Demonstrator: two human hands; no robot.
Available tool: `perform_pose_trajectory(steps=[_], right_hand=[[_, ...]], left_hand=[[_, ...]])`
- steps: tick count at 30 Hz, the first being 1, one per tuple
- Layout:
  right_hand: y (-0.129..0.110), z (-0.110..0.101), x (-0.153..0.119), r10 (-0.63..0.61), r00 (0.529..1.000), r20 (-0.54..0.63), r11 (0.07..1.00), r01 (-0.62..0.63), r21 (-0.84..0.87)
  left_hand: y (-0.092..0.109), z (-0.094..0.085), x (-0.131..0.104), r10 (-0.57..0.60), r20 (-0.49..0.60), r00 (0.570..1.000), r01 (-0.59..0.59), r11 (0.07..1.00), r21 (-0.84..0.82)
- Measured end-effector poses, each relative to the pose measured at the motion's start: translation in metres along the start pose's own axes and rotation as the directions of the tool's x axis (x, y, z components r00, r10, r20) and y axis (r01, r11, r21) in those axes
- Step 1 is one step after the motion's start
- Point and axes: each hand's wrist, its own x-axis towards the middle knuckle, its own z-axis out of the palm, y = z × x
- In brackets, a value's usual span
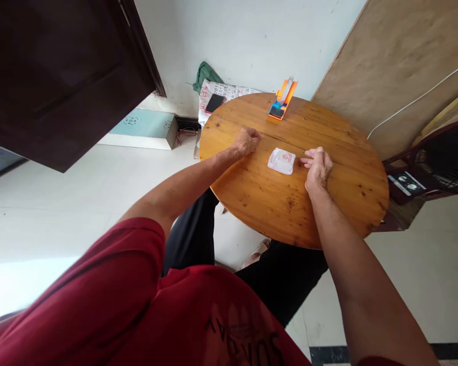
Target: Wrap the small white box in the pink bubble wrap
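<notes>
Touching crinkly plastic packet [281,160] — perhaps tissues — right hand [318,168].

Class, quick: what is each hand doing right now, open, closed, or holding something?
Left hand: closed in a loose fist, resting on the round wooden table, holding nothing visible.
Right hand: open, fingertips by the white packet; contact cannot be told.

Bright, soft daylight; sharp centre, wide-angle stretching toward the edges.
</notes>
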Motion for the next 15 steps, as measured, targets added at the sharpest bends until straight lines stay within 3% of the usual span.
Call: perform_pose_trajectory(steps=[5,7,10,15], right_hand=[[0.000,0.001,0.000,-0.033,0.999,0.007,0.999,0.033,-0.007],[0.000,0.001,0.000,-0.030,1.000,0.008,1.000,0.030,-0.001],[0.000,0.001,0.000,-0.016,1.000,0.012,1.000,0.016,0.006],[0.002,0.000,0.001,-0.023,1.000,0.001,0.999,0.023,0.030]], left_hand=[[-0.036,-0.062,-0.053,0.126,0.037,0.991,-0.131,0.955,0.266],[-0.051,-0.076,-0.071,0.203,0.129,0.971,-0.239,0.859,0.452],[-0.065,-0.078,-0.083,0.238,0.153,0.959,-0.279,0.691,0.667],[-0.067,-0.069,-0.080,0.273,0.067,0.960,-0.241,0.677,0.696]])
